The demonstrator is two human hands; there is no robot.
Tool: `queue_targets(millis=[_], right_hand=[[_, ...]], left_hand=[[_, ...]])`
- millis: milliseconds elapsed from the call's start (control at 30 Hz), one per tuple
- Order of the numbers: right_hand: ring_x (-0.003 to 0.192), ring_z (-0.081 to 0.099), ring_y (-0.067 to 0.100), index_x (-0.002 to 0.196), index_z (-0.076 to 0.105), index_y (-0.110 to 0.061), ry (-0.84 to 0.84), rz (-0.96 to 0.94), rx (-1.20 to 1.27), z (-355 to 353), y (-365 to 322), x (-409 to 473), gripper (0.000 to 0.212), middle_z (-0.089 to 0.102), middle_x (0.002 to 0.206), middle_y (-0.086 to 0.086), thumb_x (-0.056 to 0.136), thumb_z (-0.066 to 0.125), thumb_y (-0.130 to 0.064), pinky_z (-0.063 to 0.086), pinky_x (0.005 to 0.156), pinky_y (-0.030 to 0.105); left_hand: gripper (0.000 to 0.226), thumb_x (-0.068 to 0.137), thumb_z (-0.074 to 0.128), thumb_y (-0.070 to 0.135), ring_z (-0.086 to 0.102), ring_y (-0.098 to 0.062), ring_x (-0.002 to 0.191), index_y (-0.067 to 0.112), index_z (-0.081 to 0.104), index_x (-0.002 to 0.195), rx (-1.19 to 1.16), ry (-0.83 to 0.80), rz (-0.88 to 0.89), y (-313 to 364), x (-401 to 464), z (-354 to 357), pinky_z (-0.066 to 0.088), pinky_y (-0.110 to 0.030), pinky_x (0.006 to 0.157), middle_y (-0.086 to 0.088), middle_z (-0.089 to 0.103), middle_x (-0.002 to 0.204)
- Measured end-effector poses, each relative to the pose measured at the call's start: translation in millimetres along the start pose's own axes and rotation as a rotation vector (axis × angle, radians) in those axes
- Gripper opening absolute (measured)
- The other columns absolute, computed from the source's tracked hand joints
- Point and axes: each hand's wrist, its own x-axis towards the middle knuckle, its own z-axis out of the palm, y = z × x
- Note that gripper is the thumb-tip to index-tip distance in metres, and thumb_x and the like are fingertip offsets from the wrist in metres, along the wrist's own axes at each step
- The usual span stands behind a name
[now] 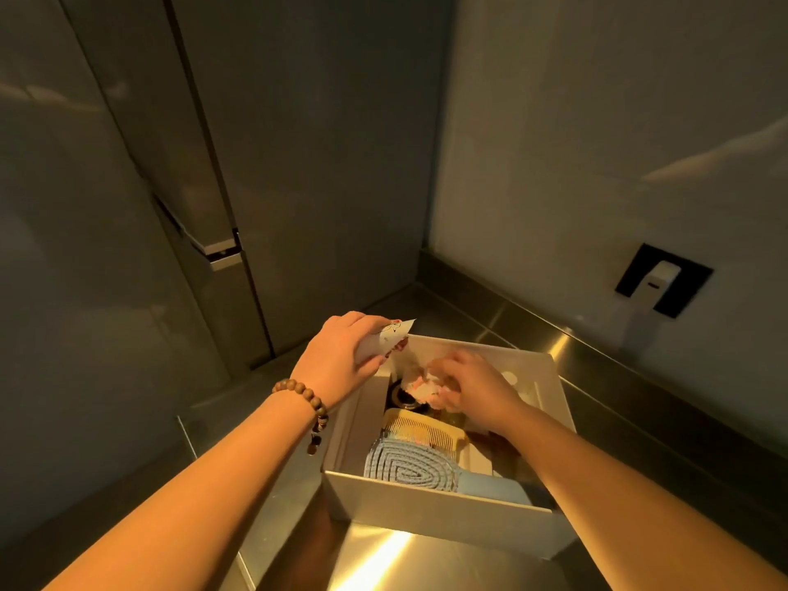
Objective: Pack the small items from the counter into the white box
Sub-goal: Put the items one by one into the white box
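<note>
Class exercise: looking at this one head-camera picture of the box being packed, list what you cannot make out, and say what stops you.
- The item under the right hand: motion blur, only a pale pinkish smear.
- The white box floor, right side: hidden by the right forearm.
- The print on the card in the left hand: too small.
- The blue brush handle: cut off by the box's near wall.

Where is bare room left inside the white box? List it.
Little: only a strip along the white box's left wall, beside the tan comb and blue ridged hairbrush. The middle and right are crowded, under the right hand. The steel counter in front is bare.
</note>
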Motion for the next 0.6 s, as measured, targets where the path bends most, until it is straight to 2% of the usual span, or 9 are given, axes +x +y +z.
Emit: queue_targets(millis=[133,233,333,400,500,600], right_hand=[[0.124,0.046,0.017,0.139,0.039,-0.039,0.073,0.002,0.262,-23.1,-13.5,-0.6,0.061,0.039,0.142,-0.007,0.085,0.068,-0.032,0.042,0.095,0.028],[0.125,0.047,0.013,0.140,0.037,-0.042,0.047,-0.021,0.484,-43.2,-24.2,-5.7,0.066,0.041,0.144,-0.008,0.085,0.069,-0.022,0.046,0.099,0.032],[0.118,0.052,0.011,0.129,0.055,-0.032,0.042,-0.039,0.448,-49.6,-26.1,-11.3,0.047,0.056,0.130,-0.007,0.086,0.067,-0.017,0.045,0.092,0.022],[0.108,0.057,0.012,0.120,0.063,-0.027,0.053,0.000,0.455,-49.0,-25.9,-13.4,0.037,0.064,0.115,-0.006,0.086,0.067,-0.016,0.048,0.089,0.026],[0.099,0.060,0.013,0.111,0.068,-0.024,0.083,0.063,0.484,-44.8,-24.7,-14.1,0.028,0.067,0.103,-0.004,0.084,0.069,-0.015,0.052,0.086,0.032],[0.091,0.061,0.010,0.098,0.069,-0.025,0.170,0.105,0.547,-41.8,-22.5,-12.8,0.015,0.066,0.097,-0.006,0.085,0.068,-0.018,0.054,0.075,0.025]], left_hand=[[0.045,0.082,0.065,0.031,0.046,-0.010,0.108,0.031,0.050,0.124,-0.081,-0.074,0.087,10.4,9.2,0.8,0.040,-0.030,0.091,0.008,0.053,0.119],[0.043,0.082,0.066,0.031,0.046,-0.007,0.108,0.030,0.053,0.122,-0.130,-0.126,0.155,21.7,13.6,2.5,0.042,-0.030,0.093,0.009,0.055,0.118],[0.040,0.080,0.068,0.031,0.049,-0.002,0.103,0.031,0.057,0.118,-0.213,-0.148,0.176,31.7,13.7,5.1,0.043,-0.026,0.090,0.013,0.056,0.112],[0.037,0.079,0.068,0.030,0.051,0.001,0.101,0.031,0.059,0.115,-0.261,-0.140,0.174,36.1,12.0,5.1,0.044,-0.021,0.088,0.016,0.058,0.108],[0.034,0.079,0.069,0.031,0.051,0.005,0.099,0.032,0.060,0.112,-0.288,-0.121,0.157,37.7,9.2,2.8,0.042,-0.013,0.083,0.020,0.056,0.104],[0.035,0.080,0.069,0.031,0.050,0.004,0.097,0.032,0.059,0.113,-0.271,-0.069,0.080,34.1,6.7,0.3,0.041,-0.015,0.083,0.020,0.055,0.106]])
